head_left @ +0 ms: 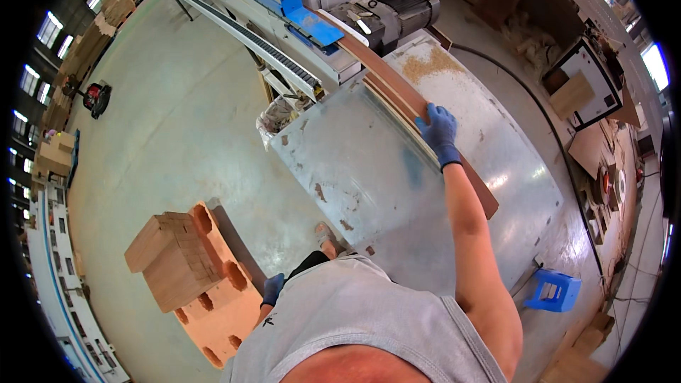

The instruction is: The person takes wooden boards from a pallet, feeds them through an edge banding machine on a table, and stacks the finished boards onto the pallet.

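Observation:
Long brown wooden boards (397, 89) lie side by side on a metal table (340, 163), running away from me toward the machine. My right hand (440, 131), in a blue glove, grips the boards partway along, its thumb toward their left side and its fingers over the top. The far end of one board runs beside the blue guard (316, 27) of the machine. Low at my left side hangs my left hand (273, 289), also gloved in blue. It is close to an orange slotted pallet (237, 305), and its fingers cannot be made out.
Stacked brown wood pieces (174, 259) sit on the pallet at my left. A roller rail (277, 60) borders the machine, with a lined waste bin (277, 119) below. A motor (401, 14) stands behind the boards near sawdust (433, 65). At right are a blue stool (555, 291) and a cable (543, 110).

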Motion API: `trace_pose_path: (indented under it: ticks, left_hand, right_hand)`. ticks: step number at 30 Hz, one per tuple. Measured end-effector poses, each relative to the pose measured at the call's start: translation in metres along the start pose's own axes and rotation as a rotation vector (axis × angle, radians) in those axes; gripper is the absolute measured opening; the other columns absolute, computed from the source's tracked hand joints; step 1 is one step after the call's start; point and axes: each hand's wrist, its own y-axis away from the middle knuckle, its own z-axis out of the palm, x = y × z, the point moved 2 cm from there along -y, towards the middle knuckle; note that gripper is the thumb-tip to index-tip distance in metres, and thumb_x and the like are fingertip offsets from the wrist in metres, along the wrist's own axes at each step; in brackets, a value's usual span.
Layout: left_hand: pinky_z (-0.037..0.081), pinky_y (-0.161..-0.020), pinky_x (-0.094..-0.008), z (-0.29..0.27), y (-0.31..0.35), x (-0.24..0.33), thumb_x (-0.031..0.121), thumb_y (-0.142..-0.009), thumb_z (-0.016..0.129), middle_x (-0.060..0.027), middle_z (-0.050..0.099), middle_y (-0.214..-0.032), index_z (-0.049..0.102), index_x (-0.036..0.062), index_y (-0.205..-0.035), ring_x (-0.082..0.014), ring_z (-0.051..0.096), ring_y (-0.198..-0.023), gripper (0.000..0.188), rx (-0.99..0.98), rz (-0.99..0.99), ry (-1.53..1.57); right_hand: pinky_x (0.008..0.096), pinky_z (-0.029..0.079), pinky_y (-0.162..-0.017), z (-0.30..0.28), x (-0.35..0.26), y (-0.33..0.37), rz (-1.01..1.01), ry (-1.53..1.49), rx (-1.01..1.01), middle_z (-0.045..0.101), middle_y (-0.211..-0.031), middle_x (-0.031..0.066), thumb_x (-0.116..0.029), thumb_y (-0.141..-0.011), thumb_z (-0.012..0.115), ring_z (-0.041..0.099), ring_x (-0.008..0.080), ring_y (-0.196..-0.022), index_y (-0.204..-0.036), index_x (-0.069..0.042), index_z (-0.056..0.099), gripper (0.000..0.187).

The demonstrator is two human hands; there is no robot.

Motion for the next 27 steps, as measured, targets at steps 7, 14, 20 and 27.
trace_pose_path:
  ticks: [7, 14, 20, 27]
  left_hand:
    - [0.049, -0.058, -0.0372, -0.014, 0.002, 0.024, 0.026, -0.09, 0.061, -0.0185, 0.068, -0.105, 0.059, 0.0018, -0.12, -0.0281, 0.064, -0.069, 0.039, -0.028, -0.509, 0.931]
    - [0.053, -0.076, -0.0417, -0.026, -0.02, 0.079, 0.03, -0.091, 0.061, -0.0166, 0.066, -0.116, 0.057, 0.0028, -0.13, -0.0299, 0.066, -0.091, 0.048, -0.119, -0.627, 0.798]
    - [0.045, -0.049, -0.0335, -0.028, -0.026, 0.122, 0.019, -0.091, 0.061, -0.0093, 0.064, -0.09, 0.061, 0.0075, -0.114, -0.0191, 0.058, -0.062, 0.025, -0.095, -0.567, 0.851]
    - [0.039, -0.046, -0.0322, -0.027, -0.018, 0.116, 0.017, -0.091, 0.057, -0.0047, 0.056, -0.078, 0.056, 0.0104, -0.093, -0.0166, 0.05, -0.053, 0.007, -0.116, -0.611, 0.844]
  right_hand:
    - [0.0435, 0.047, -0.091, -0.062, 0.066, 0.097, 0.029, -0.098, -0.028, 0.067, -0.101, 0.0123, -0.027, -0.076, 0.075, 0.062, 0.033, -0.103, -0.126, -0.005, 0.061, 0.057]
    - [0.0443, 0.045, -0.096, -0.114, 0.116, 0.201, 0.063, -0.034, -0.061, 0.067, -0.107, 0.0127, -0.023, -0.073, 0.078, 0.059, 0.0354, -0.112, -0.13, -0.003, 0.059, 0.063]
    - [0.0442, 0.044, -0.097, -0.139, 0.145, 0.238, 0.109, 0.041, -0.087, 0.066, -0.11, 0.0131, -0.02, -0.067, 0.081, 0.058, 0.0346, -0.113, -0.132, -0.003, 0.058, 0.071]
    - [0.0439, 0.045, -0.09, -0.15, 0.117, 0.197, 0.127, 0.082, -0.201, 0.062, -0.103, 0.0127, -0.023, -0.068, 0.08, 0.059, 0.0339, -0.1, -0.13, -0.001, 0.057, 0.07]
